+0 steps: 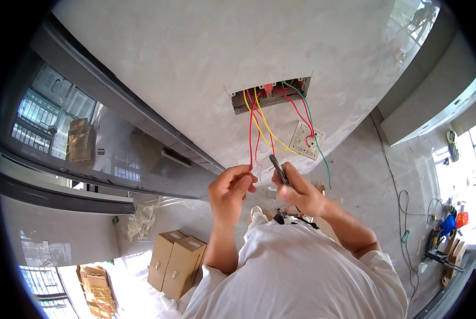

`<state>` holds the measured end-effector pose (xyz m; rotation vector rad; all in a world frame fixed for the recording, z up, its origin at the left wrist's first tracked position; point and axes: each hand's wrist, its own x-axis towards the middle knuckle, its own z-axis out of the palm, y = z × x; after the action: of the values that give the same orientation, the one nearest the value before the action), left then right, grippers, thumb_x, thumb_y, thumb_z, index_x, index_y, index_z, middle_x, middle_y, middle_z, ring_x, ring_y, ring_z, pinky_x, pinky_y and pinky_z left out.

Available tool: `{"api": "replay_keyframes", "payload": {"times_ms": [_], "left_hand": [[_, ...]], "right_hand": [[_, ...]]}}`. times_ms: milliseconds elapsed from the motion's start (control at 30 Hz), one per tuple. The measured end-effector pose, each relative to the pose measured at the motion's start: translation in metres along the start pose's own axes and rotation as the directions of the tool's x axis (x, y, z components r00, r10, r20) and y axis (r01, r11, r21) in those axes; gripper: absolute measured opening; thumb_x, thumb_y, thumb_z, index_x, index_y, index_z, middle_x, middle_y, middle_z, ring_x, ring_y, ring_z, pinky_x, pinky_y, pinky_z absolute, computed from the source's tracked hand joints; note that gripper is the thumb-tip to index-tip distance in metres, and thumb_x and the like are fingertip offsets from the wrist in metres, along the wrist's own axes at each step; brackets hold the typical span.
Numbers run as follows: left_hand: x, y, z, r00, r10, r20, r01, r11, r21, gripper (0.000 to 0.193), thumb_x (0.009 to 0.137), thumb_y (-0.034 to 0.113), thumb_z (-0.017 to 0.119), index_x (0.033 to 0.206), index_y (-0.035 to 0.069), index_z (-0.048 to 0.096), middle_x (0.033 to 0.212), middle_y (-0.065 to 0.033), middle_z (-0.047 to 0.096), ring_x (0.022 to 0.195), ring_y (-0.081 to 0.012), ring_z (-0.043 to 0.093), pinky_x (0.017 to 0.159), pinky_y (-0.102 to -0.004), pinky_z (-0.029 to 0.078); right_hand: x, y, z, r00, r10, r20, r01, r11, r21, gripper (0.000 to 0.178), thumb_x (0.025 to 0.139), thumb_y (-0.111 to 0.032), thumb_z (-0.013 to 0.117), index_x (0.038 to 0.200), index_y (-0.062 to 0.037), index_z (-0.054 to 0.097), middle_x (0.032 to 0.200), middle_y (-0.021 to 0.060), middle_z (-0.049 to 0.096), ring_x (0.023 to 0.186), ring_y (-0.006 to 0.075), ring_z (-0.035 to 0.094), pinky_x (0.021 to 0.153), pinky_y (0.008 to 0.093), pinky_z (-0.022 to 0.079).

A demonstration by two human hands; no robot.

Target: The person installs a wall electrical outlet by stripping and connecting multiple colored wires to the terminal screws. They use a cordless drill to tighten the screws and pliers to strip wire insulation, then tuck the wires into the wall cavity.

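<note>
A wall box is set into the pale wall, and red, yellow and green wires come out of it. My left hand is closed in a pinch on the lower end of a red wire. Close to its right, my right hand grips dark pliers, their tip pointing up and left near another red wire. A white socket or switch plate, seen from its back, hangs below the box's right side with red wires joined to it. A loose green wire dangles beside it.
Two cardboard boxes stand on the floor at lower left, near crumpled clear plastic. A dark glossy panel runs along the left. Cables trail over the floor at right, towards tools and a blue container.
</note>
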<state>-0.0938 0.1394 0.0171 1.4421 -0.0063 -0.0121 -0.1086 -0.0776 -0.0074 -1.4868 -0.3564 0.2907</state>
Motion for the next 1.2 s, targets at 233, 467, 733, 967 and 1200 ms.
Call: {"api": "replay_keyframes", "payload": {"times_ms": [233,467,733,967,1200], "left_hand": [[0.007,-0.007,-0.012,0.993,0.079,0.087,-0.073,0.995,-0.067,0.018,0.095,0.003,0.068,0.11,-0.007,0.071,0.088,-0.0095,0.072,0.072,-0.012,0.063,0.061,-0.0244,0.045],[0.011,-0.003,-0.02,0.979,0.114,0.168,-0.091,0.987,-0.136,0.021,0.094,0.002,0.068,0.111,-0.01,0.069,0.09,-0.009,0.07,0.08,-0.0136,0.064,0.073,-0.0252,0.049],[0.017,0.0,-0.024,0.938,0.148,0.314,-0.089,0.977,-0.194,0.019,0.096,-0.004,0.068,0.113,-0.012,0.066,0.101,-0.0143,0.073,0.091,-0.0179,0.072,0.081,-0.0299,0.059],[0.018,-0.003,-0.024,0.95,0.147,0.277,-0.118,0.986,-0.118,0.015,0.096,-0.006,0.069,0.11,-0.011,0.066,0.098,-0.0149,0.074,0.088,-0.0178,0.074,0.078,-0.0289,0.06],[0.014,-0.001,-0.019,0.972,0.122,0.2,-0.118,0.993,-0.029,0.012,0.095,-0.005,0.071,0.105,-0.009,0.066,0.093,-0.0133,0.074,0.084,-0.016,0.074,0.071,-0.0261,0.059]], "right_hand": [[0.021,-0.028,0.005,0.985,-0.17,0.038,0.174,0.942,-0.286,0.018,0.101,-0.011,0.066,0.113,0.0011,0.061,0.093,0.0138,0.061,0.081,0.0257,0.06,0.075,0.0372,0.049],[0.036,-0.03,0.001,0.991,-0.101,0.09,0.12,0.963,-0.241,0.02,0.102,-0.006,0.063,0.12,0.0027,0.063,0.096,0.0125,0.071,0.086,0.019,0.067,0.078,0.0326,0.052],[0.051,-0.026,0.006,0.994,0.04,0.099,-0.047,0.997,0.067,0.016,0.105,-0.004,0.056,0.117,0.0063,0.057,0.098,0.013,0.073,0.092,0.0136,0.068,0.082,0.0304,0.053],[0.054,-0.026,0.006,0.994,0.051,0.101,-0.057,0.997,0.056,0.014,0.105,-0.003,0.056,0.116,0.0053,0.056,0.096,0.0138,0.074,0.092,0.0151,0.071,0.081,0.0308,0.054],[0.056,-0.03,0.004,0.992,0.09,0.086,-0.087,0.995,-0.039,0.016,0.104,-0.004,0.057,0.117,0.0065,0.056,0.095,0.0141,0.074,0.091,0.015,0.072,0.08,0.0308,0.054]]}}
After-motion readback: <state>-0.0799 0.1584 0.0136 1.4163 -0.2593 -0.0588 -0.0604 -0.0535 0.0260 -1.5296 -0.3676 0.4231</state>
